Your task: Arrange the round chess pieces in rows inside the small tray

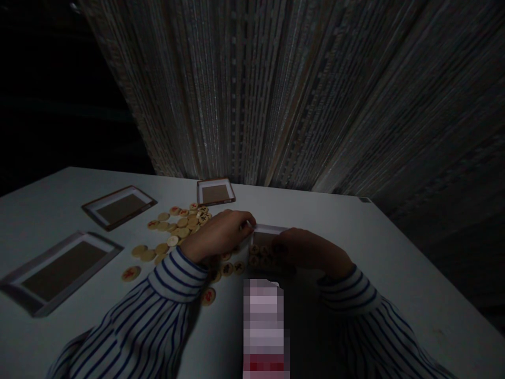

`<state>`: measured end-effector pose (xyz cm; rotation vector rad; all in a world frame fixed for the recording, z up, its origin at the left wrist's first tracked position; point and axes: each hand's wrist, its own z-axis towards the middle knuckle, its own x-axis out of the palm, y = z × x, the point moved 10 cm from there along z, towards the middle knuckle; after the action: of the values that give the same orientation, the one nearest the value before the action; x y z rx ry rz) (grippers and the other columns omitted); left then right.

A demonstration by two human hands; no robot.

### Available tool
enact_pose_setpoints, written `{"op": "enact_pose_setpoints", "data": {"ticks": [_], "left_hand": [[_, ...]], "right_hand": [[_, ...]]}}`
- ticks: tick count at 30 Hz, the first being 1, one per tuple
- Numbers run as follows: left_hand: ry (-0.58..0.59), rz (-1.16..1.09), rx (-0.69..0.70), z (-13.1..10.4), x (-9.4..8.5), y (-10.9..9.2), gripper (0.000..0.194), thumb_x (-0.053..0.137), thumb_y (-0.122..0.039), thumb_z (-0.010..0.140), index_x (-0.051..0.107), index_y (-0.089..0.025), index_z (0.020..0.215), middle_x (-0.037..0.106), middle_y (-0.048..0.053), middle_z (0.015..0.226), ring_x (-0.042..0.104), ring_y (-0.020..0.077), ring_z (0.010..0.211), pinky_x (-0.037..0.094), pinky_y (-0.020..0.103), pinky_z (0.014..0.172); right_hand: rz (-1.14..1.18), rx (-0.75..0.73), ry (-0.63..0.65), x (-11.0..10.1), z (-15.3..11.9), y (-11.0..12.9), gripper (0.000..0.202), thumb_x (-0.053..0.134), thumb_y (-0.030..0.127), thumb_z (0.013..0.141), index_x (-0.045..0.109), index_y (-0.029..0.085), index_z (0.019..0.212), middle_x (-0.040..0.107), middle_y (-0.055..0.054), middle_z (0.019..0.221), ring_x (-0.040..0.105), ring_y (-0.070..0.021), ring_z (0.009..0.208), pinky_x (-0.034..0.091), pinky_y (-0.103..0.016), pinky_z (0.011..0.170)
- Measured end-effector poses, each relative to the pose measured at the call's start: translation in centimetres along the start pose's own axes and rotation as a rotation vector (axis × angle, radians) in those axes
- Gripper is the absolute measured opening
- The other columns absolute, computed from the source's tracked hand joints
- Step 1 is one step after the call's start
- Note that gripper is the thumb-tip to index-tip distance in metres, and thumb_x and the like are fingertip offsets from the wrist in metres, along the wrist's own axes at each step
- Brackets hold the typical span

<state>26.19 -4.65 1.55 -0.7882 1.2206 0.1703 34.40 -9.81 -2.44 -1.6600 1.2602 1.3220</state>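
Round wooden Chinese chess pieces (182,231) lie scattered on the table, some with red or black characters upward. Between my hands stands a small shallow box (272,229), with several pieces (255,260) laid in rows on its left side. My left hand (219,234) is above the loose pieces, its fingers curled together at the box's far left corner; what they hold, if anything, is hidden. My right hand (311,250) reaches over the box's right side, its fingertips lost in shadow there. Near my left wrist lies a single red-marked piece (208,296).
On the white table (300,210), two open trays lie at left, a brown-rimmed one (148,202) and a pale-rimmed one (47,308). Another brown-rimmed tray (215,203) is at the back. A string curtain (252,95) hangs behind the far edge. The light is dim.
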Motion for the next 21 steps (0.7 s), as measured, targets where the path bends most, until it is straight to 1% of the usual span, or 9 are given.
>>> {"op": "enact_pose_setpoints", "data": {"ticks": [11, 16, 21], "left_hand": [[-0.004, 0.029, -0.002, 0.01, -0.12, -0.11, 0.025, 0.047, -0.025, 0.084, 0.067, -0.019, 0.097, 0.072, 0.005, 0.088, 0.064, 0.0172, 0.076, 0.042, 0.024, 0.064], [0.014, 0.027, -0.022, 0.01, -0.06, -0.13, 0.025, 0.046, -0.025, 0.084, 0.067, -0.019, 0.096, 0.071, 0.005, 0.087, 0.064, 0.0171, 0.075, 0.042, 0.024, 0.063], [0.013, 0.024, -0.015, -0.04, 0.02, -0.01, 0.025, 0.046, -0.025, 0.084, 0.067, -0.019, 0.096, 0.071, 0.005, 0.086, 0.064, 0.017, 0.075, 0.042, 0.024, 0.063]], "right_hand": [[0.01, 0.009, 0.004, -0.05, -0.04, -0.02, 0.023, 0.05, 0.015, 0.076, 0.069, 0.015, 0.087, 0.07, -0.009, 0.081, 0.062, -0.0152, 0.066, 0.041, -0.025, 0.055], [0.002, 0.015, 0.007, -0.03, -0.13, -0.02, 0.022, 0.048, 0.015, 0.076, 0.069, 0.015, 0.084, 0.07, -0.009, 0.078, 0.061, -0.0155, 0.063, 0.039, -0.025, 0.053], [0.002, 0.016, 0.021, 0.1, -0.11, -0.05, 0.024, 0.048, 0.015, 0.077, 0.069, 0.016, 0.089, 0.071, -0.008, 0.082, 0.062, -0.0152, 0.067, 0.038, -0.024, 0.054]]}}
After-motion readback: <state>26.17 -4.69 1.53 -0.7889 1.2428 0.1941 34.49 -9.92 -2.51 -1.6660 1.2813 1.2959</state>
